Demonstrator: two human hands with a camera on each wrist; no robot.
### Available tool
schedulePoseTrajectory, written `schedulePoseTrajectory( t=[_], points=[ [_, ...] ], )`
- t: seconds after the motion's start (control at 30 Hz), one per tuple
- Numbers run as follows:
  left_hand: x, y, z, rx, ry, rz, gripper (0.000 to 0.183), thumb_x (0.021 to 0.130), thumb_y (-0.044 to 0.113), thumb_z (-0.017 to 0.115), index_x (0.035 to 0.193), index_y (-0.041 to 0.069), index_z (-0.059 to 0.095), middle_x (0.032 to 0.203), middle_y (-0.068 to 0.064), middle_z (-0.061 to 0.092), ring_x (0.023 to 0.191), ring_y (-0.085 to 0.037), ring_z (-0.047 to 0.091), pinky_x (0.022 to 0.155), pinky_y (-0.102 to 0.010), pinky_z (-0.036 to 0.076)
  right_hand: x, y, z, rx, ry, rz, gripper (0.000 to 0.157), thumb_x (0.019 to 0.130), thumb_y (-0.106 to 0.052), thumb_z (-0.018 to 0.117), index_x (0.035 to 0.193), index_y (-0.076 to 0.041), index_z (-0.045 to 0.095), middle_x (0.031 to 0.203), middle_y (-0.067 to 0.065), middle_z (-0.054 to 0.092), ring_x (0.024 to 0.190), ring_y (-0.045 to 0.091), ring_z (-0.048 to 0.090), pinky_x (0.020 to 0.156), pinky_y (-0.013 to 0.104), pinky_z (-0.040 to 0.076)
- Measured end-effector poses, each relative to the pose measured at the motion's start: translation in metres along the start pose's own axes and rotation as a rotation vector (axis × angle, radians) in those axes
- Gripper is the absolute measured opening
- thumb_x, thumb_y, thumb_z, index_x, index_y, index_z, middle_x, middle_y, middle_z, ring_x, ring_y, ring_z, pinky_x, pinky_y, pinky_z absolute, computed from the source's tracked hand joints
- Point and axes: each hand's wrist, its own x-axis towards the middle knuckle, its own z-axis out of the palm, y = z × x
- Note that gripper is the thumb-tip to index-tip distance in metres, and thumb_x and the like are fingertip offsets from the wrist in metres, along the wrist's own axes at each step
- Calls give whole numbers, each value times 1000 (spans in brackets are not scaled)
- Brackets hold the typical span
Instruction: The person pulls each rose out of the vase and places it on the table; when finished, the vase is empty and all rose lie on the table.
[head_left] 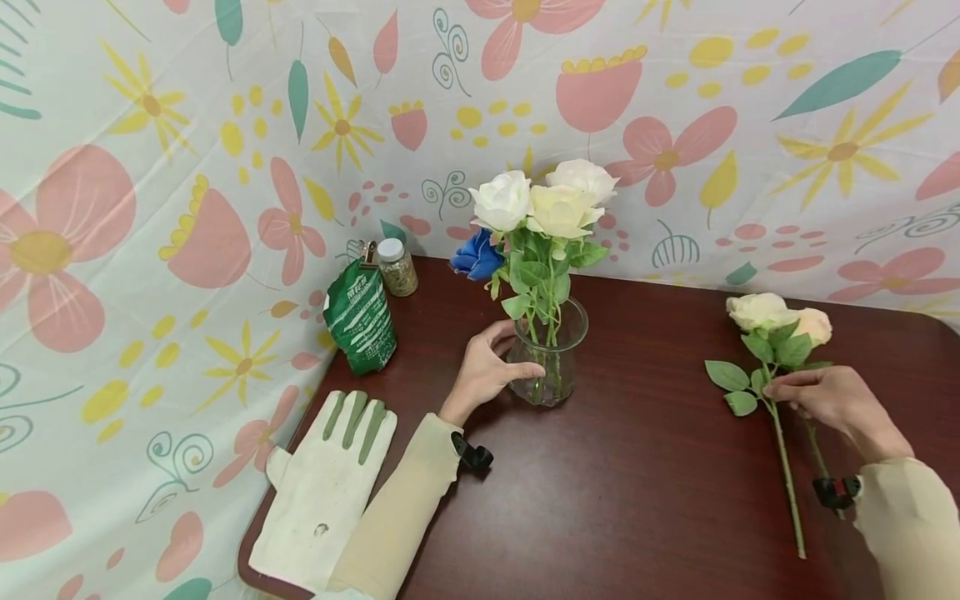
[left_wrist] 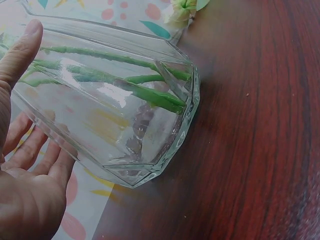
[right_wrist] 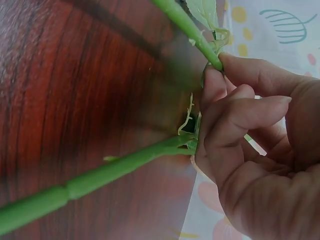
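A clear glass vase [head_left: 558, 379] stands on the table with a white rose [head_left: 501, 200], another white rose [head_left: 583, 179], a pale yellow rose [head_left: 564, 212] and a blue rose [head_left: 477, 255] in it. My left hand [head_left: 486, 367] grips the vase from its left side, thumb in front and fingers behind. In the left wrist view the cut stems [left_wrist: 155, 96] show through the glass. At the right, my right hand [head_left: 836, 404] pinches a cream rose [head_left: 759, 311] by its green stem [right_wrist: 190, 32]. The stem [right_wrist: 90, 177] of a peach rose [head_left: 814, 326] runs behind its curled fingers.
A white and green glove [head_left: 322, 483] lies at the table's left edge. Behind it stand a green packet [head_left: 362, 321] with a clip on top and a small white-lidded jar [head_left: 397, 268]. A flower-printed cloth [head_left: 660, 225] hangs along the back and left.
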Motion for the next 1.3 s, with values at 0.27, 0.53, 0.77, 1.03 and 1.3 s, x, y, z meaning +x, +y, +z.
schedulePoseTrajectory(
  t=[0.27,0.53,0.77,1.03,1.3],
  points=[
    [0,1,-1,13,-3,-15,72,83,8,96,148,7,64,147,-19,67,144,-36,63,124,-47,54,4,3,3,-72,38,-8,42,108,-33,68,120,6,79,74,-6,73,64,6,56,55,28,49],
    [0,0,0,-8,-11,-5,71,84,7,95,148,6,64,146,-21,66,144,-37,63,125,-53,53,1,2,2,-187,82,-23,44,105,-33,71,117,8,80,83,-2,77,71,1,53,60,25,44],
    [1,0,-1,-3,-14,-6,71,85,8,95,148,6,64,146,-20,66,144,-37,63,124,-49,54,-2,-4,1,-185,93,-18,38,102,-28,74,116,7,81,86,2,79,72,1,52,60,24,47],
    [1,1,0,-8,-14,0,70,85,6,94,148,5,64,146,-21,66,144,-38,63,126,-53,51,-3,-4,3,-199,139,-4,42,103,-36,73,114,3,83,92,17,79,83,23,63,64,28,49],
    [0,0,-1,6,-10,1,71,84,9,95,148,6,64,147,-21,66,144,-37,63,125,-52,52,-11,-19,8,-180,229,-16,43,105,-34,70,120,5,80,133,39,68,117,57,58,71,34,53]
  ],
)
